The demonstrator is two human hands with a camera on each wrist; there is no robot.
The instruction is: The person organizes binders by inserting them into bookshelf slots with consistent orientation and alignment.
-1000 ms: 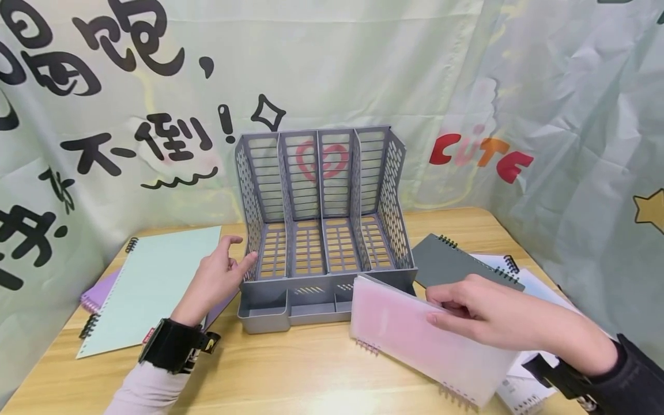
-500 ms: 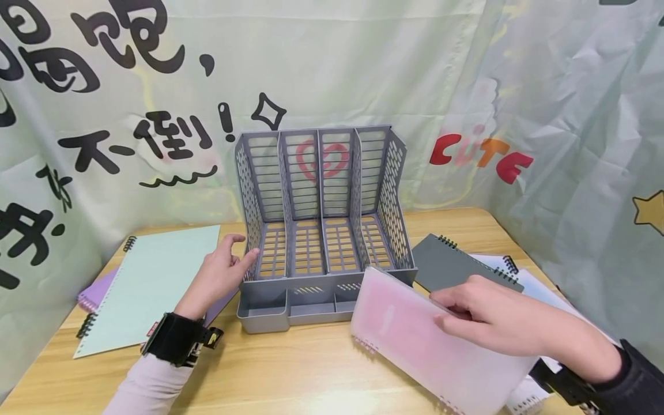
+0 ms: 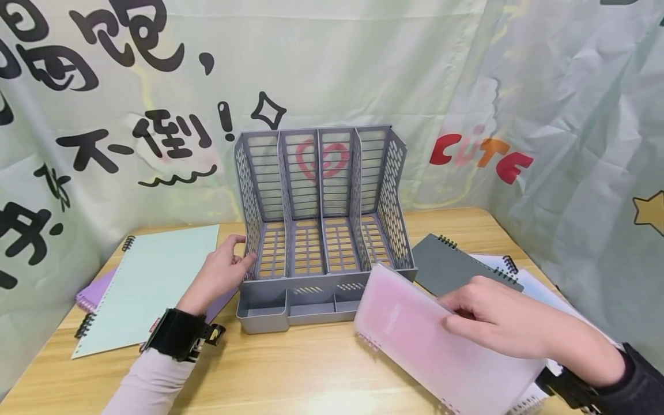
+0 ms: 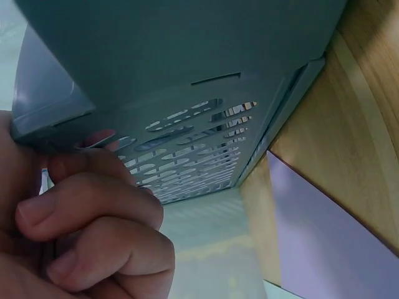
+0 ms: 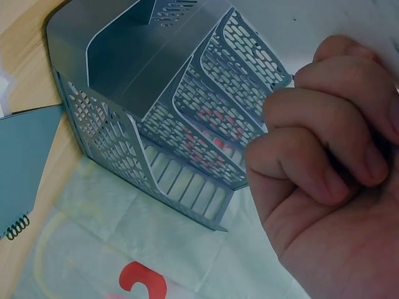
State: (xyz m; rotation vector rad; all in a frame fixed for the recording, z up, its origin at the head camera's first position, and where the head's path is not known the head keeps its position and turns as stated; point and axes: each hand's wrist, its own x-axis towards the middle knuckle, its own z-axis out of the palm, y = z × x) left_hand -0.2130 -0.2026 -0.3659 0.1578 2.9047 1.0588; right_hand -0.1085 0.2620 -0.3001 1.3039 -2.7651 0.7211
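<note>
A grey desktop file rack [image 3: 316,283] stands mid-table, with upright dividers and small trays along its front. My left hand [image 3: 220,274] grips the front edge of its left side wall between thumb and fingers; the left wrist view shows the curled fingers [image 4: 118,212] against the slotted panel. Right of the rack's front, my right hand [image 3: 505,320] pinches the upper edge of a pink translucent spiral notebook [image 3: 404,331], thumb on the cover. The notebook tilts, coil edge downward, its top corner overlapping the rack's front. In the right wrist view, the rack [image 5: 115,53] appears beyond curled fingers.
On the left, a pale green spiral notebook [image 3: 150,288] lies over purple ones [image 3: 95,291]. A dark grey spiral notebook [image 3: 451,262] lies right of the rack, partly over lighter notebooks [image 3: 544,294]. A printed cloth [image 3: 337,69] hangs behind the wooden table.
The pink notebook has shifted slightly right and its top corner has risen, showing more of the cover. My right hand moved a little right with it. My left hand stays at the rack.
</note>
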